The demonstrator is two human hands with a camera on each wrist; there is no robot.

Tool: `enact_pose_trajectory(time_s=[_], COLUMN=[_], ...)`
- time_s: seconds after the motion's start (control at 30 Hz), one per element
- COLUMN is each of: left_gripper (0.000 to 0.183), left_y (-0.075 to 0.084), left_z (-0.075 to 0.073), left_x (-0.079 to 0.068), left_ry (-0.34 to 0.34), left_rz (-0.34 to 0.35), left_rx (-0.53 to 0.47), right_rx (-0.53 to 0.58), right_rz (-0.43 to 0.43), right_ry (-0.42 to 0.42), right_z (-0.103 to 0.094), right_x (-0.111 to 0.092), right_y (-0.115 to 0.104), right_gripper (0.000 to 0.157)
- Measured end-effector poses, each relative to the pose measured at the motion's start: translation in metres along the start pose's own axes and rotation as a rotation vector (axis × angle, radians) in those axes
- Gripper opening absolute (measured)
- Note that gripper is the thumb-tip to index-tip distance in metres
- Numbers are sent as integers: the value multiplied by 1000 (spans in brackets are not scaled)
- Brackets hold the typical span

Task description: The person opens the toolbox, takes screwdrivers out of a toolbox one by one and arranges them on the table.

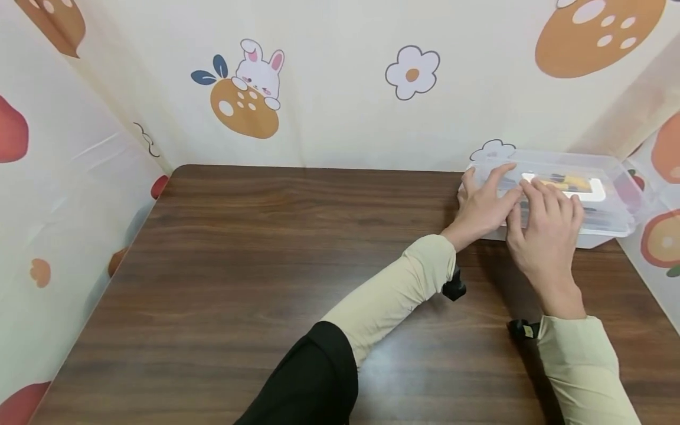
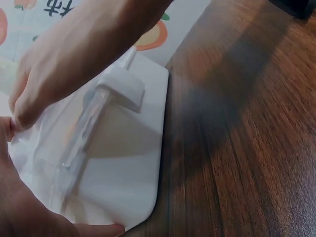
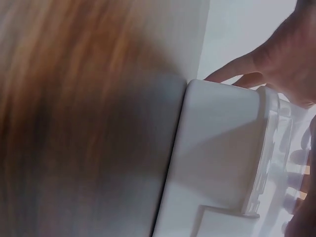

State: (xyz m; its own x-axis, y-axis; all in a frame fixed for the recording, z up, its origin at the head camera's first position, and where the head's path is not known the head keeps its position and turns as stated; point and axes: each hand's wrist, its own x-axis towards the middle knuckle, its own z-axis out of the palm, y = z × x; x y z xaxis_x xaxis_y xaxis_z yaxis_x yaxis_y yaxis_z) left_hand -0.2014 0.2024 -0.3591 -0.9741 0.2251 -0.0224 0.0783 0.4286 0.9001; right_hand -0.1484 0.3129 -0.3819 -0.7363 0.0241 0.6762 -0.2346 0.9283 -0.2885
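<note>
Black sleeve (image 1: 310,378) nearest, bottom centre; upper right, I see box (image 3: 217,133), left hand (image 1: 480,206) spread on its end, right hand (image 1: 547,236) loosely bent on lid (image 1: 613,212); lopsided pressing might skid it off counter (image 1: 265,248).

Dark-brown wood grain streaks the table (image 1: 239,260) across mid-frame. At right, the white box (image 1: 592,239) has a clear lid (image 1: 618,203) (yellow glows inside its white-edged panel (image 1: 579,184)). Pale yellow-green sleeves (image 1: 393,289), one topped in black; cream backdrop (image 1: 334,106), white-spotted tan fruit (image 1: 234,113) upper left.
</note>
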Motion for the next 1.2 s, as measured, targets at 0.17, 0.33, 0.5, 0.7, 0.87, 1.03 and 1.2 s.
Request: enact_pose_trajectory(time_s=[0.17,0.33,0.5,0.7,0.87,1.03,1.2], left_gripper=[46,45,43,43,43,42,42], left_y=[1,-2,2,-4,-7,-5,-6], left_z=[-5,-7,2,5,3,6,5], left_x=[0,0,-4,-5,-4,-5,-3], left_ry=[9,-2,-24,-10,-16,-2,8], left_rz=[19,22,11,22,8,7,4], left_rx=[-39,-59,-65,-80,-53,-18,10], right_rx=[-7,6,0,17,22,22,24], right_rz=[-27,-23,-18,-4,-2,6,9], right_ry=[-4,-8,3,18,4,4,-15], right_z=[-1,1,-7,-3,0,-3,-2], right_x=[4,2,-3,-5,-5,-7,-5], right_y=[-1,-3,0,0,-1,-1,1], right_gripper=[55,51,50,51,50,49,50])
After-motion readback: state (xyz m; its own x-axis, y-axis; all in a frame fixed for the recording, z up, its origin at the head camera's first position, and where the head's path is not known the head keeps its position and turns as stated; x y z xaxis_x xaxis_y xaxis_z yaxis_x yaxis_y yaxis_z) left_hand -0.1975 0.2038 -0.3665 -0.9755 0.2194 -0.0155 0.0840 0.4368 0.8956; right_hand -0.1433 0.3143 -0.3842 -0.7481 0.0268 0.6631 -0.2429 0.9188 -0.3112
